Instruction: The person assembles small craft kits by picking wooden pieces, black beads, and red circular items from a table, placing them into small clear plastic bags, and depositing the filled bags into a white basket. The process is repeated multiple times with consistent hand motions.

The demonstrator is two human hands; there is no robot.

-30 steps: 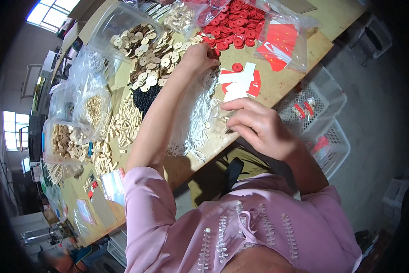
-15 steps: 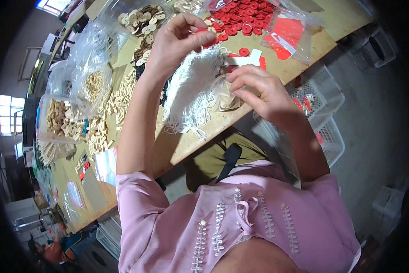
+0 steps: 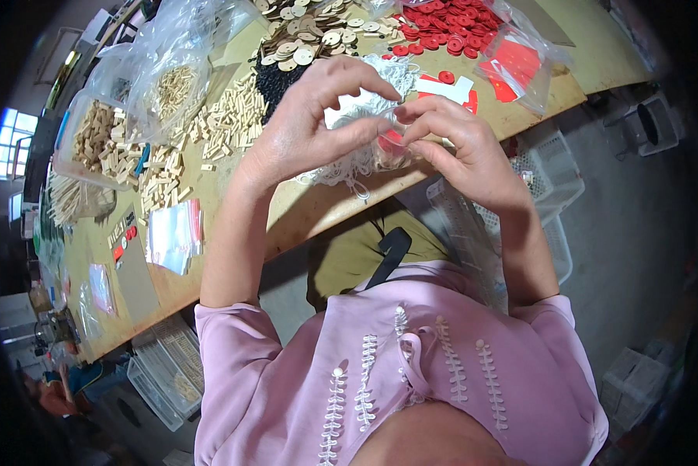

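A small clear plastic bag (image 3: 393,155) hangs between my hands above the near edge of the table, with a red disc (image 3: 392,141) inside it. My right hand (image 3: 461,147) pinches the bag's upper right edge with thumb and fingertips. My left hand (image 3: 314,120) is curled at the opposite side, its thumb and forefinger at the bag's mouth. The film between those fingertips is hard to see. Behind the bag lies a heap of white string (image 3: 357,165), partly covered by my left hand.
Past my hands lie black pieces (image 3: 274,85), pale wooden discs (image 3: 306,43), red discs (image 3: 454,27) and a bag of red cards (image 3: 513,70). Small wooden sticks (image 3: 236,116) and a plastic tub (image 3: 73,147) are at left. White crates (image 3: 551,167) stand below the table's right edge.
My left hand has come down and right to the bag. The red disc it held is gone from its fingers, and red now shows inside the bag. The view has shifted slightly.
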